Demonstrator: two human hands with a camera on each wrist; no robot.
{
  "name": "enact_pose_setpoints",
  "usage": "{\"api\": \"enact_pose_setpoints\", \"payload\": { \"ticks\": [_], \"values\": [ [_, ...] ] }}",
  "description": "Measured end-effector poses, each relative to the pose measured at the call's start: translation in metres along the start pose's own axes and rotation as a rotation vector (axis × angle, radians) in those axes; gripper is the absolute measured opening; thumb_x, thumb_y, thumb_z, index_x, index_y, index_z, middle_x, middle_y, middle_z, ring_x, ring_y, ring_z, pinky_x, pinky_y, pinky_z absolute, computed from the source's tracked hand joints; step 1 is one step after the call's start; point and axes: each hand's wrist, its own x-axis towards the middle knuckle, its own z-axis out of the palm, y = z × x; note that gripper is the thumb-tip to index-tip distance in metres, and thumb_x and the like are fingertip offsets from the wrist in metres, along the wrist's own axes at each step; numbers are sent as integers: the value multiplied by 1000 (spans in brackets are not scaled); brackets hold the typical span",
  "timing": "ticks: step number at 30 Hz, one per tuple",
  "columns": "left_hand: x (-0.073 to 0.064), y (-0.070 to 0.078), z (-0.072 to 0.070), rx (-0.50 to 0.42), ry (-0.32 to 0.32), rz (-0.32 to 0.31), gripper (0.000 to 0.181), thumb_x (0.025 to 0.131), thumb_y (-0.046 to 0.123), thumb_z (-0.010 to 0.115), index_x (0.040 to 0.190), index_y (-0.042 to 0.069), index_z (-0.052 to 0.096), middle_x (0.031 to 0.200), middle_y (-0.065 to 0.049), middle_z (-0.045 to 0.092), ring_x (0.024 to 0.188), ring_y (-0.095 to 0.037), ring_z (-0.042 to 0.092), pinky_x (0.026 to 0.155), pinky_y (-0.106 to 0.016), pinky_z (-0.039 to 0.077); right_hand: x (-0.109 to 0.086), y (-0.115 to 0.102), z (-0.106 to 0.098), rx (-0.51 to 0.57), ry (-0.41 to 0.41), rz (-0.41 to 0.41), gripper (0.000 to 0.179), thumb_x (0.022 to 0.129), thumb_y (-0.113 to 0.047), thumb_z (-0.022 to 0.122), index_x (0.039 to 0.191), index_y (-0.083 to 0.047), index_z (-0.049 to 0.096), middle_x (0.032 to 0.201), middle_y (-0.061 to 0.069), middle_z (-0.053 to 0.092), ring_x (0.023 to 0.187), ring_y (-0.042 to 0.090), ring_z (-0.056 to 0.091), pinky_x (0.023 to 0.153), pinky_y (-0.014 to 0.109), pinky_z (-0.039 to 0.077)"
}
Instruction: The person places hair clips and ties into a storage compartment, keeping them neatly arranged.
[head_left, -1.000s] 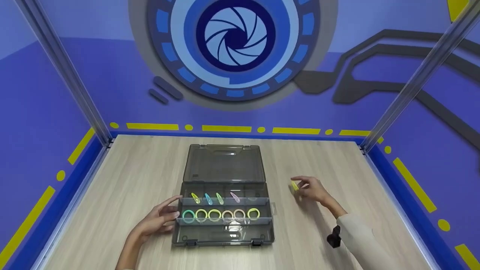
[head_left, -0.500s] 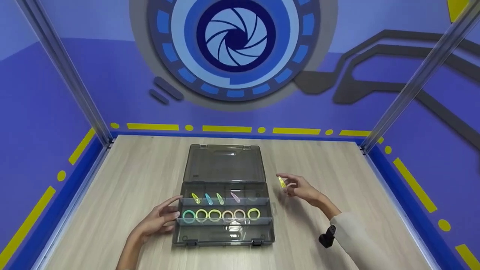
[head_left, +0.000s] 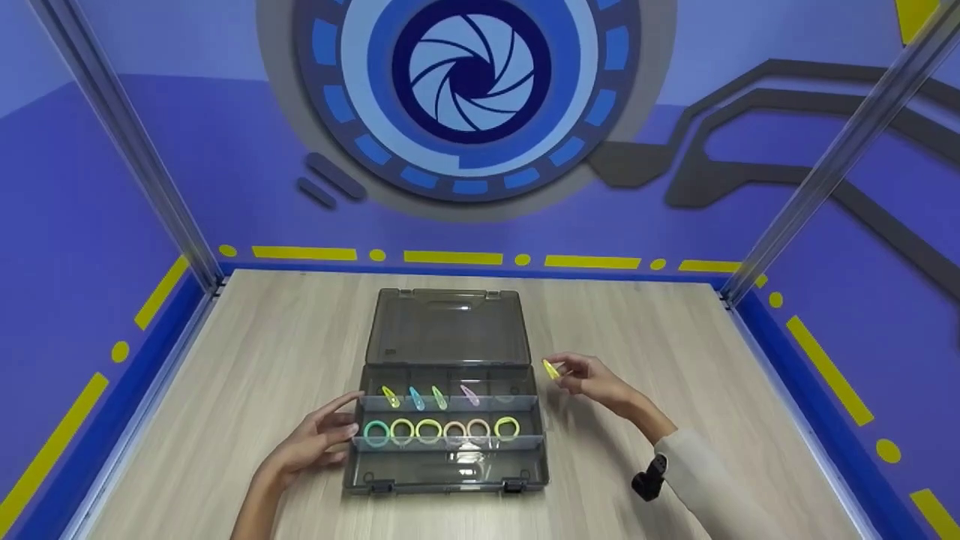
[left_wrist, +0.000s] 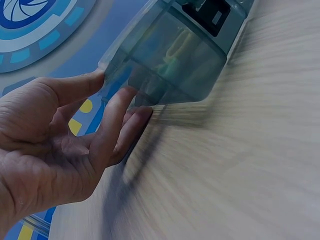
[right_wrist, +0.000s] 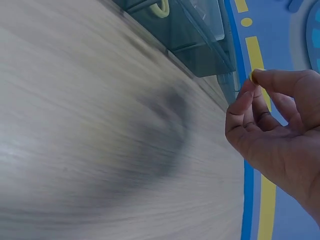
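Note:
A smoky see-through organizer box (head_left: 450, 477) stands on the table with its lid (head_left: 450, 330) folded back. In its rear row lie several snap hair clips: a yellow clip (head_left: 390, 397), a blue clip (head_left: 417, 398), a green clip (head_left: 439, 397) and a pink clip (head_left: 469, 395). Several hair ties, among them a teal hair tie (head_left: 376, 433), fill the middle row. My left hand (head_left: 306, 442) rests its fingertips against the box's left side. Just off the right rim, my right hand (head_left: 596, 381) pinches a yellow snap hair clip (head_left: 551, 370) between thumb and finger.
The box's front row lies nearest me, with two dark latches (head_left: 513, 486) along its front edge. Wood-grain tabletop (head_left: 292, 337) surrounds the box. A blue patterned wall (head_left: 465, 225) rises behind, with metal posts (head_left: 817, 172) at the corners.
My right hand has moved left with the yellow hair clip, from the open table to beside the box's right rim. The left hand and the box have stayed in place.

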Motion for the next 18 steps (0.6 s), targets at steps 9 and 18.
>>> {"api": "enact_pose_setpoints", "payload": {
  "ticks": [9, 18],
  "values": [
    [-1, -4, 1, -20, 0, 4, 66, 103, 25, 63, 161, 19, 32, 146, -27, 47, 107, -20, 60, 72, -25, 55, 9, -8, 10, 3, -63, -25, 54, 98, 0, 59, 150, 4, 45, 115, 23, 57, 91, 11, 60, 82, 28, 54],
    [2, 1, 0, -13, -17, 21, 67, 103, 25, 63, 161, 17, 31, 147, -27, 46, 109, -21, 59, 75, -27, 55, 24, -13, 30, 30, -56, -40, 50, 94, 5, 60, 143, 8, 48, 104, 9, 60, 91, 15, 61, 80, 26, 53]
  ]
}}
